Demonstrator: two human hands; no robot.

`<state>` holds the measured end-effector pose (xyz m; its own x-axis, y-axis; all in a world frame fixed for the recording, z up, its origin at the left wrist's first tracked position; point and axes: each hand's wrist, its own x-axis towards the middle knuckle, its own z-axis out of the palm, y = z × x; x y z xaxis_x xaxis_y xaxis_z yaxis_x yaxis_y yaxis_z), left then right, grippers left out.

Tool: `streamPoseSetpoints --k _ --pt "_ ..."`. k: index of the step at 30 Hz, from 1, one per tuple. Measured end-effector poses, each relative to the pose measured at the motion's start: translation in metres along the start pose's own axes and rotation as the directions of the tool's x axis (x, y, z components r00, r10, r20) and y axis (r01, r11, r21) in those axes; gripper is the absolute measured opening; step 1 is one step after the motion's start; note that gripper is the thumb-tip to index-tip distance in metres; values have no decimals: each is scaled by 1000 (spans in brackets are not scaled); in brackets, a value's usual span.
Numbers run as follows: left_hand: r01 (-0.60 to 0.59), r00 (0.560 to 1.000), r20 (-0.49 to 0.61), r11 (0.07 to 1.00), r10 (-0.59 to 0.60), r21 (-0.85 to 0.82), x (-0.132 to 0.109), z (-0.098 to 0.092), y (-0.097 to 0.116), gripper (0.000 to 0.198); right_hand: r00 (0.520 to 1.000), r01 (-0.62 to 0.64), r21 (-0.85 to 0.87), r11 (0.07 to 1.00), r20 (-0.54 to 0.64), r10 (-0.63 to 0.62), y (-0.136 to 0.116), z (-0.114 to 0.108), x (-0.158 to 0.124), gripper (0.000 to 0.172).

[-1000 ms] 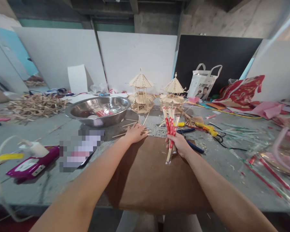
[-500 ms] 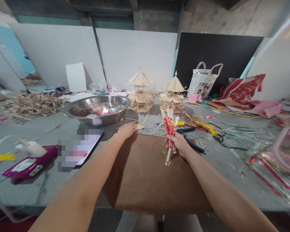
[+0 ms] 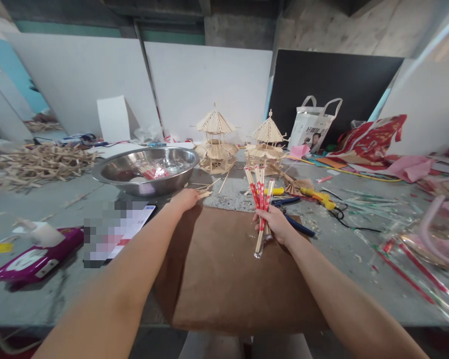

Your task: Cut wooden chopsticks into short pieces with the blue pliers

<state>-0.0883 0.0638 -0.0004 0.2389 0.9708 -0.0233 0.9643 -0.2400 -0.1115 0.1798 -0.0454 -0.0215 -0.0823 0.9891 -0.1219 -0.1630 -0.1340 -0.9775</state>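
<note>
The chopsticks [image 3: 261, 199], several in clear wrappers with red bands, are in the right hand [image 3: 269, 222], its fingers closed round them below the middle; they fan out at the far end, and the near ends hang over the brown sheet [image 3: 247, 279]. The left hand [image 3: 187, 199] is to the left of them, well apart, at the far left corner of the sheet, its fingers at some loose sticks [image 3: 205, 193]; whether it grips them or only touches them cannot be told. Just right of the right hand lie blue-handled pliers [image 3: 299, 227], and beyond these a yellow tool [image 3: 320, 197] with a dark cord. Beyond the left hand, to its left, a steel basin [image 3: 153, 187] holds more wrapped things. Two stick pavilions [image 3: 215, 149] stand side by side farther off, the right one behind the chopsticks. A phone [image 3: 139, 222] lies beside the left forearm, a purple box [image 3: 33, 259] left of it. A heap of wood [image 3: 45, 164] covers the far left of the worktop [image 3: 347, 299]; a white bag [image 3: 309, 129] stands far right.
</note>
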Motion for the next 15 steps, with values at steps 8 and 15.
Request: streamPoseSetpoints --k 8,15 --pt "20 986 -162 993 -39 -119 27 -5 6 41 1000 -14 -20 1000 -15 14 -1 0 -1 17" --pt "-10 998 -66 990 0 -142 53 3 5 47 1000 -5 -42 999 -6 5 1 -1 2 14"
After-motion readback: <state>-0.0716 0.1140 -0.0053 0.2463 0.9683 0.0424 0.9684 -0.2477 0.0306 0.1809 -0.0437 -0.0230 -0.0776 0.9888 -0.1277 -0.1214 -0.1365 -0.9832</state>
